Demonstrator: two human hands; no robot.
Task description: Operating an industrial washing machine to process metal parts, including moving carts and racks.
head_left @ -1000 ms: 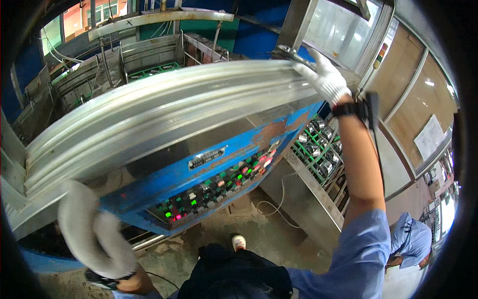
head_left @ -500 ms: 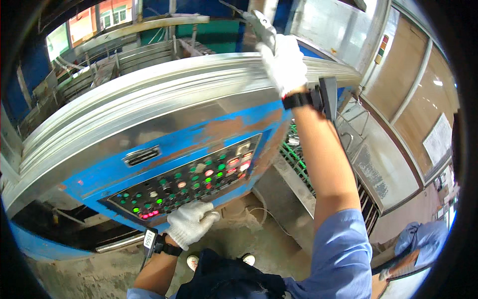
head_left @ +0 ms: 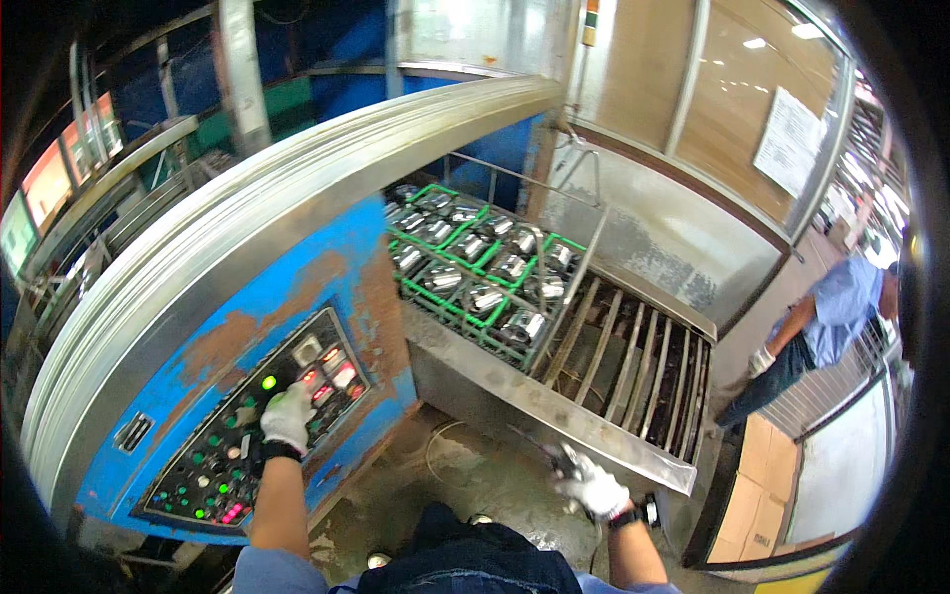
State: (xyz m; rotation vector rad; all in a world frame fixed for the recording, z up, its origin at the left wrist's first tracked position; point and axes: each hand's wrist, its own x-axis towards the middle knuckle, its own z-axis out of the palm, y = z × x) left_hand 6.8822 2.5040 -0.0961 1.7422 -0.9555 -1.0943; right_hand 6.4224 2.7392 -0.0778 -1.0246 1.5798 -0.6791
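My left hand (head_left: 286, 420), in a whitish knit glove, is at the button panel (head_left: 213, 450), its fingers reaching onto the controls beside lit red and white buttons. It looks open, though the hand partly hides its fingertips. My right hand (head_left: 597, 489), gloved in white, is low in front of the metal conveyor's side. It is closed around a grey metallic hand tool (head_left: 566, 461) with a thin tip, blurred, so its exact kind is unclear. On the conveyor beyond sits a green-divided rack (head_left: 475, 261) holding several shiny metal cylindrical parts.
Bare rollers (head_left: 633, 371) continue the conveyor to the right. A ribbed metal rail (head_left: 297, 148) curves over the rust-patched blue cabinet (head_left: 213, 361). A person (head_left: 831, 317) in blue stands at the right, near a cardboard sheet (head_left: 757, 485). Thin tubing lies on the wet floor.
My view has swung right, bringing the rack and rollers into sight. My right hand has come down from above the rail with the tool; my left hand has moved up onto the panel's buttons.
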